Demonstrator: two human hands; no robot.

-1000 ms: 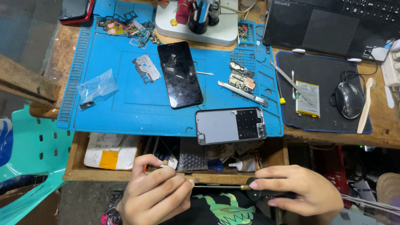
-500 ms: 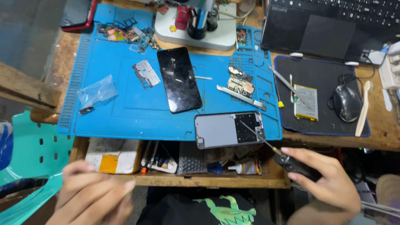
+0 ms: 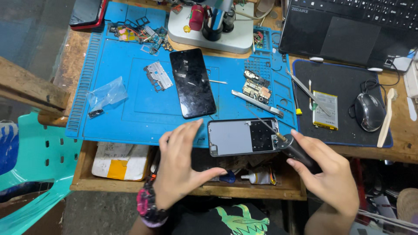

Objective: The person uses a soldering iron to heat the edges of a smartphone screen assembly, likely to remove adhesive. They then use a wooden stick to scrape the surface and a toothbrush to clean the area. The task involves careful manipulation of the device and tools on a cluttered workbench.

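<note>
Two hands work at the lower middle of the frame, over the near edge of a blue mat [image 3: 130,117] on the table [image 3: 400,148]. The left hand [image 3: 180,167] is released, fingers spread, curling toward the left end of an opened phone frame [image 3: 243,136] without clearly gripping it. The right hand [image 3: 324,174] is clenched around a black-handled screwdriver [image 3: 292,148], its thin shaft angled up across the frame's right end.

That frame hangs partly over the mat's edge above an open drawer [image 3: 122,163]; with nothing clamping it, pressure from the tip could probably tilt it or skid it off.

Close above lie a dark phone screen [image 3: 193,82], a metal shield plate [image 3: 155,76], a small circuit board [image 3: 256,89] and tweezers [image 3: 257,103].
</note>
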